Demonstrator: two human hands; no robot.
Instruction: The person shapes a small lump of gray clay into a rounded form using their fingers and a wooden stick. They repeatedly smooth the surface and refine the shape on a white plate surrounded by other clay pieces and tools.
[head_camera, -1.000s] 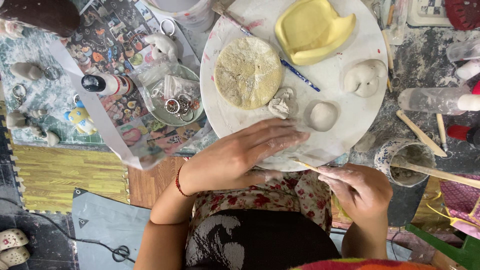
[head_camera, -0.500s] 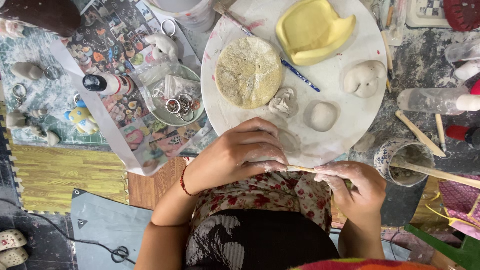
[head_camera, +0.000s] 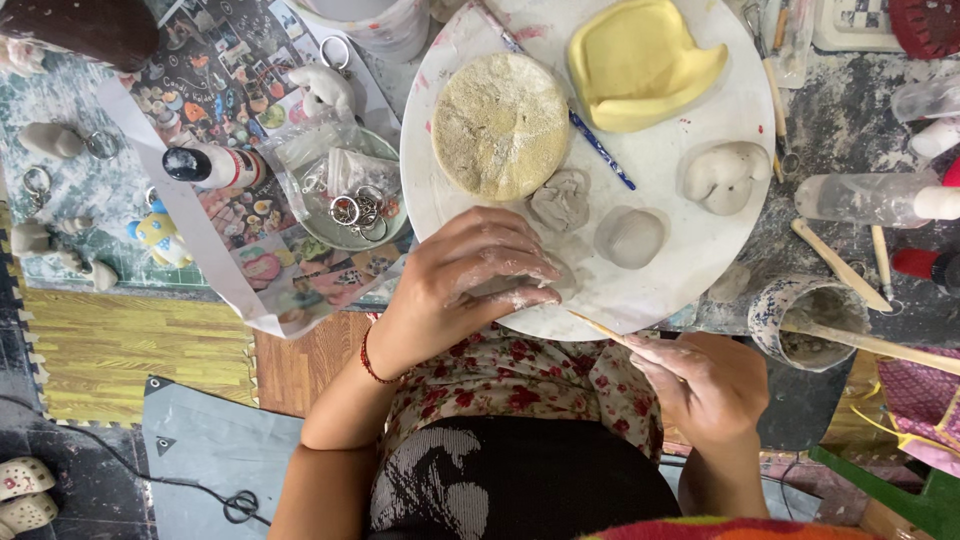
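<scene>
My left hand (head_camera: 470, 275), smeared with clay, rests palm down on the near edge of a round white board (head_camera: 700, 255), fingers curled over something I cannot see. My right hand (head_camera: 705, 385) is below the board's edge, pinching a thin wooden stick (head_camera: 600, 328) that points up-left toward the left hand. On the board lie a flat round clay disc (head_camera: 500, 125), a crumpled clay lump (head_camera: 560, 200), a smooth clay ball (head_camera: 630, 237), a small clay figure (head_camera: 725, 175), a yellow sponge (head_camera: 640, 60) and a blue pen (head_camera: 600, 150).
A patterned cup (head_camera: 800, 315) with a wooden tool stands at the right. Left of the board sit a dish of metal rings (head_camera: 355, 205), a small bottle (head_camera: 210, 165), several small clay figures (head_camera: 50, 140) and printed paper. Wooden sticks (head_camera: 835, 262) and a clear bottle (head_camera: 870, 198) lie right.
My left hand has slid slightly left along the board's near edge. My right hand has dropped a little, with the stick tip drawn away from the board.
</scene>
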